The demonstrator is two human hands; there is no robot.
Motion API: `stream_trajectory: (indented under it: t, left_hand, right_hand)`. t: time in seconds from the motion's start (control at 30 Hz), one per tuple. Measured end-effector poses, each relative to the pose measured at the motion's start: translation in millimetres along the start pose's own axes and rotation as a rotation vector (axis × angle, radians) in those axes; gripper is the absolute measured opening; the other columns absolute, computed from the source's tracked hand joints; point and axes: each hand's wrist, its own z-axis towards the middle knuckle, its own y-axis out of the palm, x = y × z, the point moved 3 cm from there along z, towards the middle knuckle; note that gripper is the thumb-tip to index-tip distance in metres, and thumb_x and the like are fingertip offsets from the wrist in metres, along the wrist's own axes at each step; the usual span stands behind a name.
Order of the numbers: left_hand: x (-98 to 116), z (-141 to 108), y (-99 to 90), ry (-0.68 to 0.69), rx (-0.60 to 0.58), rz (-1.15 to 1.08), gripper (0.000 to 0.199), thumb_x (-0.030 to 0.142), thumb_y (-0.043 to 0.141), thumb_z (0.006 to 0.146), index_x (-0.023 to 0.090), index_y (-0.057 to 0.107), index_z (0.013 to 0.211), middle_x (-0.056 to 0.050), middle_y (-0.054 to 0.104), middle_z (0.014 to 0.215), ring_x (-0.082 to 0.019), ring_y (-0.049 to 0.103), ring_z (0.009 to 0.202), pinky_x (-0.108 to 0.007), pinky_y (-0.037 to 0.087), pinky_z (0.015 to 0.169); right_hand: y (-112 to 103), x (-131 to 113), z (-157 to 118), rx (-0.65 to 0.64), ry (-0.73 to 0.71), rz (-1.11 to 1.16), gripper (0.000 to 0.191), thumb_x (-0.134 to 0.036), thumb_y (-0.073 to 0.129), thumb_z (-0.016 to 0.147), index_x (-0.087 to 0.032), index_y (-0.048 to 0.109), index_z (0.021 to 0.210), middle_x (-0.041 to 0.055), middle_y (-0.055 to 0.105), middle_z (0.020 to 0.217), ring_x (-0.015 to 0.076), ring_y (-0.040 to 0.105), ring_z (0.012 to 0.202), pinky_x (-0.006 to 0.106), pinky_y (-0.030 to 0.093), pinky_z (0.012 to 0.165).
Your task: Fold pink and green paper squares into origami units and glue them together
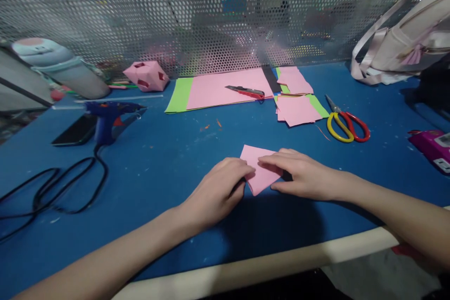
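Note:
A small pink paper square (262, 176), folded along its lower edge, lies on the blue table top between my hands. My left hand (223, 185) holds its left side, fingertips pressing on the paper. From the right, my right hand (302, 173) grips the paper's right edge, with the fingers on top and the thumb at the lower side. Beyond the hands rests a stack of pink and green sheets (225, 86) with a red cutter knife (248, 91) on it. Smaller cut pink pieces (298, 110) sit to its right.
Red and yellow scissors (346, 124) lie at the right, near a purple box (432, 147) and a bag (404, 37). At the left are a blue glue gun (107, 119) with a looped cord, a phone (75, 131), a tumbler (66, 70) and a pink paper polyhedron (147, 76).

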Motion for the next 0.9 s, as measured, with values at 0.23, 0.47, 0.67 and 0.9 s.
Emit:
stream_trajectory:
  t: [0.23, 0.47, 0.67, 0.9]
  left_hand:
    - [2, -6, 2.1, 0.225, 0.052, 0.109, 0.014, 0.007, 0.047, 0.085, 0.016, 0.057, 0.084, -0.006, 0.061, 0.088, -0.018, 0.055, 0.094, -0.035, 0.046, 0.082]
    - [-1, -12, -5.1, 0.287, 0.189, 0.246, 0.009, 0.011, 0.049, 0.084, 0.019, 0.054, 0.083, -0.003, 0.063, 0.084, -0.016, 0.058, 0.087, -0.038, 0.045, 0.090]
    - [6, -18, -11.7, 0.383, 0.258, 0.323, 0.013, 0.009, 0.052, 0.082, 0.018, 0.057, 0.089, -0.002, 0.065, 0.083, -0.016, 0.060, 0.085, -0.041, 0.044, 0.093]
    - [19, -22, -18.9, 0.462, 0.286, 0.362, 0.014, 0.007, 0.055, 0.082, 0.019, 0.059, 0.086, 0.002, 0.063, 0.075, -0.014, 0.061, 0.081, -0.039, 0.045, 0.093]
  right_hand:
    - [7, -4, -2, 0.027, -0.121, -0.048, 0.016, -0.013, 0.053, 0.084, -0.019, 0.061, 0.097, 0.0022, 0.064, 0.089, 0.0140, 0.054, 0.087, 0.029, 0.037, 0.079]
    - [-2, -7, -13, 0.214, -0.423, -0.378, 0.018, -0.012, 0.045, 0.087, -0.022, 0.059, 0.080, -0.0013, 0.062, 0.078, 0.0129, 0.048, 0.076, 0.031, 0.034, 0.078]
    - [-14, -26, -19, 0.260, -0.474, -0.403, 0.026, -0.015, 0.040, 0.090, -0.021, 0.059, 0.074, -0.0023, 0.059, 0.065, 0.0103, 0.047, 0.060, 0.029, 0.041, 0.070]
    - [-12, -37, -32, 0.320, -0.916, -0.678, 0.017, -0.015, 0.050, 0.085, -0.020, 0.067, 0.085, 0.0038, 0.065, 0.086, 0.0169, 0.054, 0.075, 0.034, 0.042, 0.060]
